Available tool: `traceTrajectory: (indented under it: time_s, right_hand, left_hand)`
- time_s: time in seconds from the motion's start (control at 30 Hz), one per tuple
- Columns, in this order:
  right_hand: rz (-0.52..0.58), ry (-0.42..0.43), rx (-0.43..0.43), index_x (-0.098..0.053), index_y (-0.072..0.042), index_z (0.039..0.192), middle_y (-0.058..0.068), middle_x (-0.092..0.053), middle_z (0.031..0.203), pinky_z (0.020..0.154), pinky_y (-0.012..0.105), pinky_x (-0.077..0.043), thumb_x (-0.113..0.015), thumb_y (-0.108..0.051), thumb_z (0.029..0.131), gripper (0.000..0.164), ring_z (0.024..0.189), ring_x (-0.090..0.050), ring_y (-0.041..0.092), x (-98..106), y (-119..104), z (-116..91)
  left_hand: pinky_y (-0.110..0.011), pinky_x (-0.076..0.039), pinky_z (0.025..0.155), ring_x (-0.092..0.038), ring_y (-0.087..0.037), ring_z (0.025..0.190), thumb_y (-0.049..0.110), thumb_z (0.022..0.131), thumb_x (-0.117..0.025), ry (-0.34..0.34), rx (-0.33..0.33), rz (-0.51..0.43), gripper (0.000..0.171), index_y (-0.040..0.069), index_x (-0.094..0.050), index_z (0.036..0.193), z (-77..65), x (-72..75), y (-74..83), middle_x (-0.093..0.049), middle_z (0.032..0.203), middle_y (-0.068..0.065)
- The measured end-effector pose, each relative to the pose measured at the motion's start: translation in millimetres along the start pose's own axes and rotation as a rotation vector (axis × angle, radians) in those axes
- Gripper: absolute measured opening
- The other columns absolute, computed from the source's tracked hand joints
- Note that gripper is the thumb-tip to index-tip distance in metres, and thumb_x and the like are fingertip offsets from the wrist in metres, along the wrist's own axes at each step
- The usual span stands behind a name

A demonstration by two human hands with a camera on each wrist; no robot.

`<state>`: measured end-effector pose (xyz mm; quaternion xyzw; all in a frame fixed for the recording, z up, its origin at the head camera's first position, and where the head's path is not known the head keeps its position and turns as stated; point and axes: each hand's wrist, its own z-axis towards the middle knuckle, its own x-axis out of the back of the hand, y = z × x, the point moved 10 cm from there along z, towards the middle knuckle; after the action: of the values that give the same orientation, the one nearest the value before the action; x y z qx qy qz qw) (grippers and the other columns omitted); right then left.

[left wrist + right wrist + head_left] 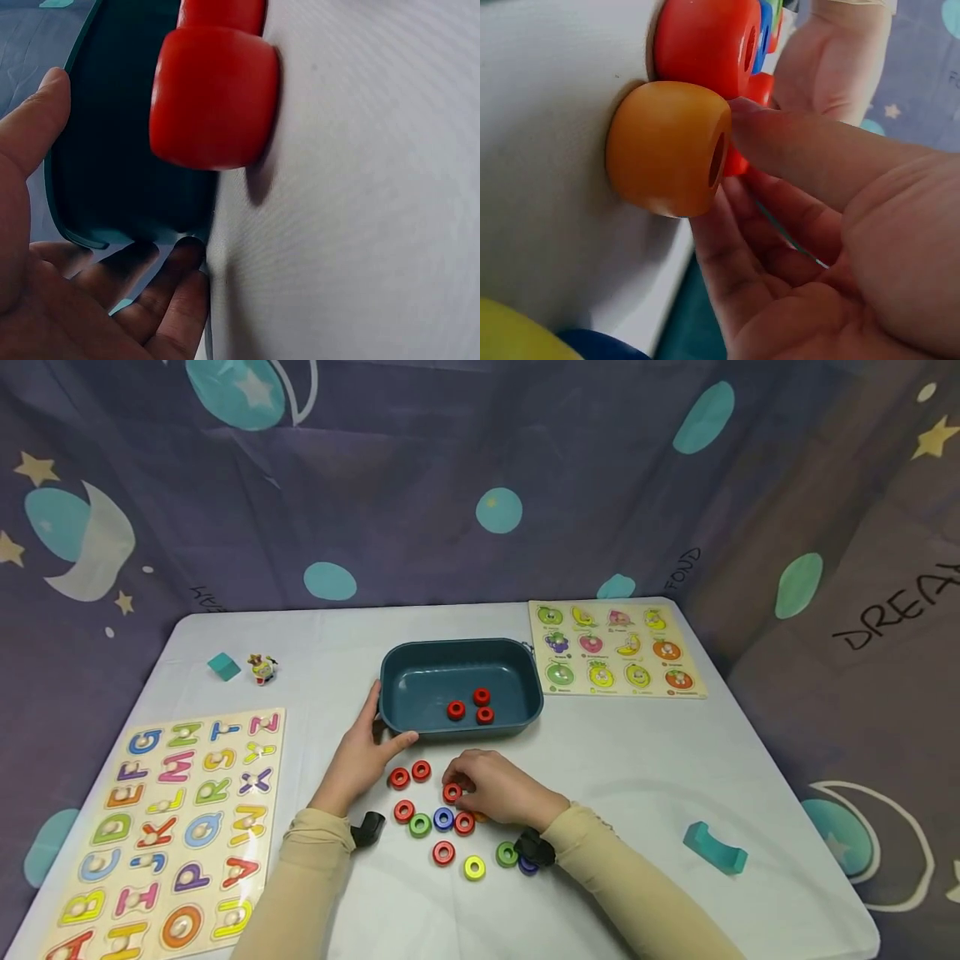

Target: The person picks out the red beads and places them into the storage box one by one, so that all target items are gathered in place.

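A dark teal plastic tub (pixel 461 653) holds several red rings, one of them a red ring (pixel 482 697) near its front right. My left hand (pixel 356 764) holds the tub's front left corner, thumb along the front and fingers at the left side. My right hand (pixel 498 787) pinches a red ring (pixel 452 792) between thumb and fingers, just in front of the tub. In the right wrist view an orange ring (pixel 664 150) partly hides it. Loose on the table around the hands lie more red rings (pixel 443 853), green rings (pixel 420 825), blue rings (pixel 443 818) and a yellow ring (pixel 474 867).
An alphabet puzzle board (pixel 273 752) lies on the left of the white table (pixel 622 893), a fruit puzzle board (pixel 617 692) at the back right. A teal block (pixel 223 666) and a small figurine (pixel 262 669) are at the back left. A curved teal block (pixel 715 849) lies far right.
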<state>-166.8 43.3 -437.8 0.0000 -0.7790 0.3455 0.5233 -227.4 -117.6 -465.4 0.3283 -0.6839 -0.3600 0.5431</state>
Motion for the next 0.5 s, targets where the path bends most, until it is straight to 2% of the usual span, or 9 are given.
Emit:
traceTrajectory:
  time_s: [0.07,0.17,0.3,0.4,0.5]
  right_hand:
    - [0.051,0.023,-0.014,-0.068,-0.018,0.104,-0.008,-0.061,0.089,0.071,0.018,-0.047,-0.076,-0.020,0.083,0.023,0.080,-0.054,0.008,5,1,-2]
    - [0.193,0.068,-0.036,-0.068,-0.018,0.106,-0.009,-0.063,0.090,0.072,0.018,-0.050,-0.076,-0.018,0.083,0.024,0.080,-0.057,0.006,17,6,-6]
    - [0.344,0.170,-0.051,-0.067,-0.019,0.110,-0.008,-0.065,0.097,0.076,0.020,-0.054,-0.074,-0.016,0.084,0.027,0.084,-0.062,0.007,46,14,-8]
    - [0.353,0.286,-0.077,-0.067,-0.018,0.111,-0.005,-0.065,0.100,0.076,0.022,-0.055,-0.074,-0.016,0.085,0.027,0.085,-0.063,0.009,75,25,-3]
    - [0.306,0.366,-0.130,-0.067,-0.016,0.110,-0.002,-0.066,0.099,0.074,0.025,-0.056,-0.073,-0.018,0.085,0.026,0.085,-0.063,0.011,97,38,11]
  left_hand:
    - [-0.054,-0.030,0.114,-0.035,-0.034,0.142,0.053,0.083,-0.069,-0.005,0.003,-0.001,0.101,0.042,0.003,0.153,0.1,-0.6,-1.2,-0.022,0.160,-0.008]
    - [-0.054,-0.031,0.114,-0.036,-0.034,0.141,0.052,0.083,-0.069,-0.006,0.007,-0.002,0.101,0.042,0.003,0.153,0.1,-0.7,-2.0,-0.023,0.160,-0.008]
    - [-0.055,-0.032,0.113,-0.038,-0.034,0.140,0.052,0.083,-0.069,-0.003,0.010,0.002,0.101,0.042,0.003,0.153,0.2,0.3,-1.8,-0.025,0.159,-0.009]
    - [-0.055,-0.032,0.113,-0.039,-0.034,0.140,0.051,0.083,-0.069,-0.004,0.009,-0.001,0.100,0.044,0.003,0.152,-0.2,0.5,-0.9,-0.026,0.159,-0.009]
    - [-0.055,-0.031,0.113,-0.038,-0.034,0.140,0.052,0.083,-0.070,-0.010,0.008,-0.002,0.101,0.045,0.004,0.152,-0.3,-1.1,-0.4,-0.027,0.159,-0.010]
